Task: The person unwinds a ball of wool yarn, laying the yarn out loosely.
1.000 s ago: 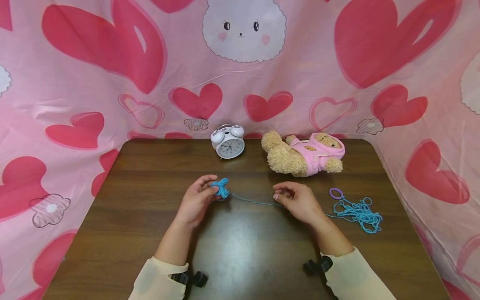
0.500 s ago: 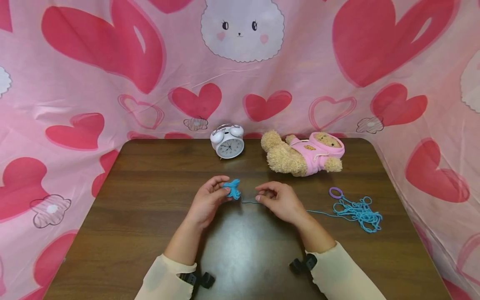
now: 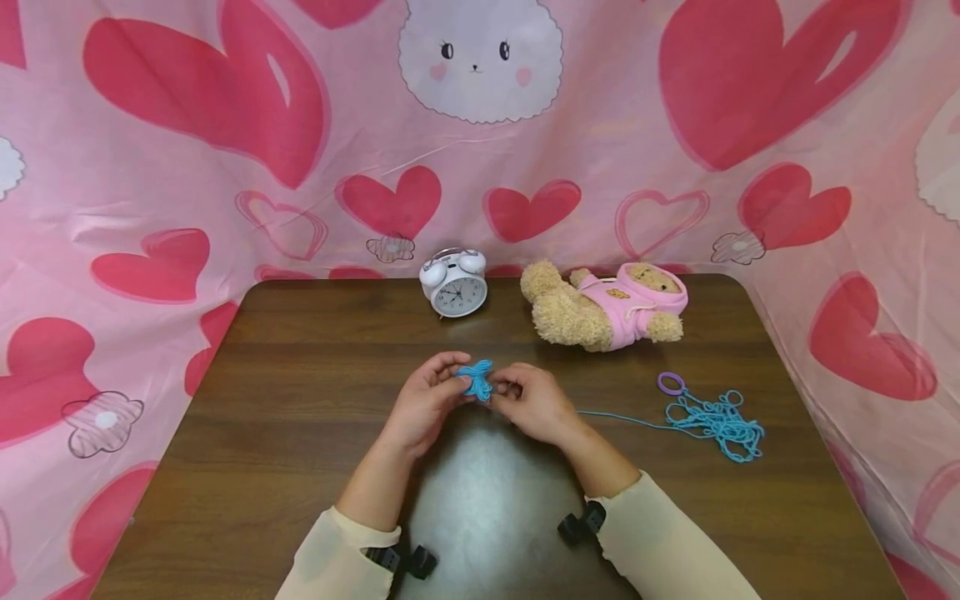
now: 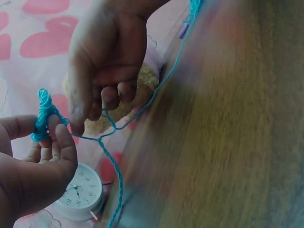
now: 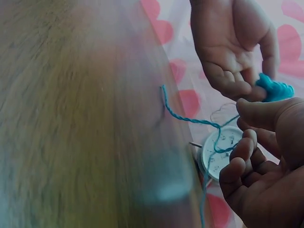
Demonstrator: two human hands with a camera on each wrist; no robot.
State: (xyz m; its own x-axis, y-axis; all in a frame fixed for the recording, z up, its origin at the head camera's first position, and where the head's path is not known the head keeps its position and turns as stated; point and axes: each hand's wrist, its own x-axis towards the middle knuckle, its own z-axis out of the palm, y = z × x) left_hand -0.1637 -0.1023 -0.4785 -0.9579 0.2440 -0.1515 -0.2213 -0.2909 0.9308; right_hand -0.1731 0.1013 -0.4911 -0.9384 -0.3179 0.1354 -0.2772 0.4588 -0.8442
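A small blue yarn bundle (image 3: 477,380) is pinched between the thumb and fingers of my left hand (image 3: 426,404). My right hand (image 3: 536,406) is close against the bundle's right side, its thumb and fingertips pinching the blue strand (image 4: 87,138). In the left wrist view, the bundle (image 4: 45,114) shows loops above my left fingers (image 4: 64,147). A twisted yarn end (image 5: 192,120) hangs below the hands in the right wrist view. From my right hand a strand (image 3: 622,417) runs right to a loose blue yarn pile (image 3: 723,425).
A purple ring (image 3: 671,383) lies at the pile's upper left. The white alarm clock (image 3: 459,296) stands at the back of the brown table (image 3: 300,467), and a teddy bear in a pink hoodie (image 3: 626,308) lies to its right. A pink heart-patterned cloth (image 3: 450,150) hangs behind.
My right hand has moved left along the strand, up to the bundle. My left hand has shifted slightly right with the bundle, closing the gap between the hands.
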